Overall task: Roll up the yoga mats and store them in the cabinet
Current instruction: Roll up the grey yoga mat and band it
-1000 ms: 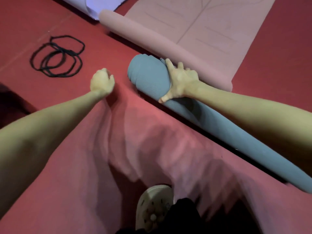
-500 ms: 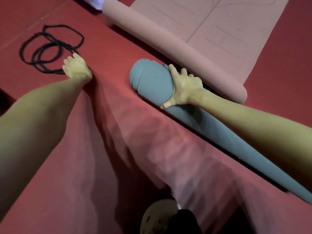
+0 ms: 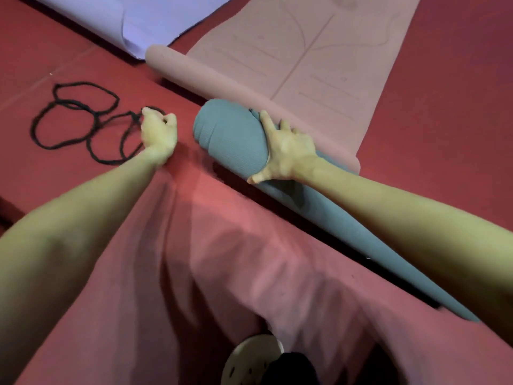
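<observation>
Over at 9 o'clock there's a tangle of black elastic straps [image 3: 80, 120] on the red floor [image 3: 444, 79], and the left hand [image 3: 158, 132] has its fingers curled tight, pinching one loop. Center frame, the rolled blue-gray yoga mat [image 3: 230, 134] runs off toward 4 o'clock, right against a half-rolled pink mat [image 3: 291, 65] at 12. Foam like that is light and squishy but probably wants to spring open, so I'd grab near the fat end. The right hand [image 3: 286, 151] is spread flat, pressing it down there.
</observation>
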A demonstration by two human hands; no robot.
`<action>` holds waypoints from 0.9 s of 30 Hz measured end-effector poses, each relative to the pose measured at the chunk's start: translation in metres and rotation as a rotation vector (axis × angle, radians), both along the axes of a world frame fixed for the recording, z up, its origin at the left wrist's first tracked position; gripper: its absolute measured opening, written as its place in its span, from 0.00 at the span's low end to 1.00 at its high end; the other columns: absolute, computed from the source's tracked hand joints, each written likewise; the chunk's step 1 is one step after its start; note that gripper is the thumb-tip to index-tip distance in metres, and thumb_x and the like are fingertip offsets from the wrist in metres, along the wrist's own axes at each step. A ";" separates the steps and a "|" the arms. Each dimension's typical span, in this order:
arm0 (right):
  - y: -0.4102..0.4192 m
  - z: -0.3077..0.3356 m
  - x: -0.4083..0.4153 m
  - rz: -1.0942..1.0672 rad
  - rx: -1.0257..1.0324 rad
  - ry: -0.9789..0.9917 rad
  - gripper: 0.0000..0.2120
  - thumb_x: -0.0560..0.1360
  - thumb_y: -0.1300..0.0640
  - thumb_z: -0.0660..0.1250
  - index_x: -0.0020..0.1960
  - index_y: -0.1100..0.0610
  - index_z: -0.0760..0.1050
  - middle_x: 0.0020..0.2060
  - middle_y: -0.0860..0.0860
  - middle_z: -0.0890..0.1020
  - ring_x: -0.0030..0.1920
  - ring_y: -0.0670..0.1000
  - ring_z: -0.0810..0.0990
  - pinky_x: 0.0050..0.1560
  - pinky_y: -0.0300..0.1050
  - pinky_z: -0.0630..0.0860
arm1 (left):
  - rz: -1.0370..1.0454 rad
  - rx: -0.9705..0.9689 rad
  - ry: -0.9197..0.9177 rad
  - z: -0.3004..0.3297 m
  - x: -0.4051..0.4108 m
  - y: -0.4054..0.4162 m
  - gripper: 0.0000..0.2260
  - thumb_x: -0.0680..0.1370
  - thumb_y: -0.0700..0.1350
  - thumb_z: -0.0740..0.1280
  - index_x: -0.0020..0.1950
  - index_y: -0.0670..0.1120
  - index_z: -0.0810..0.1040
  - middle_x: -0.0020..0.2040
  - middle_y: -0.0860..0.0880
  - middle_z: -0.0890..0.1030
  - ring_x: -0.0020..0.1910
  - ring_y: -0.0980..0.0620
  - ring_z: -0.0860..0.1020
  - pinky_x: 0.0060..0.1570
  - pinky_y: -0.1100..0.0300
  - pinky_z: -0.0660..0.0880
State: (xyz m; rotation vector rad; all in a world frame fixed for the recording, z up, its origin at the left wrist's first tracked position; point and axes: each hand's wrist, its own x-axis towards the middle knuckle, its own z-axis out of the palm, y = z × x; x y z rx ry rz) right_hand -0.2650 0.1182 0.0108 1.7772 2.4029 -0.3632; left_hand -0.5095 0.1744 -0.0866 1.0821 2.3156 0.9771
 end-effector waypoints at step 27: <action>-0.068 0.298 0.278 -0.552 0.697 0.447 0.61 0.48 0.28 0.74 0.71 0.49 0.50 0.63 0.48 0.73 0.60 0.57 0.77 0.57 0.59 0.74 | -1.073 0.201 -0.962 0.425 0.362 -0.027 0.26 0.77 0.69 0.51 0.31 0.50 0.64 0.25 0.53 0.63 0.24 0.54 0.58 0.27 0.62 0.56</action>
